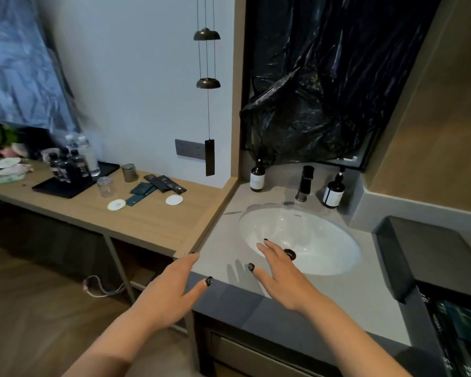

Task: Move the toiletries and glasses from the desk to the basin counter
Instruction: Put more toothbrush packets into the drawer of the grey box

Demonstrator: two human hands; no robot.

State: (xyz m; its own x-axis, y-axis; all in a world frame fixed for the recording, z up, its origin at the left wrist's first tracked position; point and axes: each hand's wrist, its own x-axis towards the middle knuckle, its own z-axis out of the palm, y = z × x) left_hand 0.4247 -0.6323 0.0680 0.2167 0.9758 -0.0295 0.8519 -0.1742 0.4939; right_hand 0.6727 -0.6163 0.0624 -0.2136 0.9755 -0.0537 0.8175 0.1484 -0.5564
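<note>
Sachets (158,187) and two glasses (105,186) lie on the desk (158,227) beside a black tray (74,183), while both hands, left (172,292) and right (280,278), hover empty with fingers spread above the counter (337,289) near the basin (318,235).

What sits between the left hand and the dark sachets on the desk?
Head view: only bare wooden desk top between the left hand and the dark sachets. A white round coaster lies just beside the sachets.

Dim, bluish indoor light; wide-angle bowing and soft blur toward edges.
</note>
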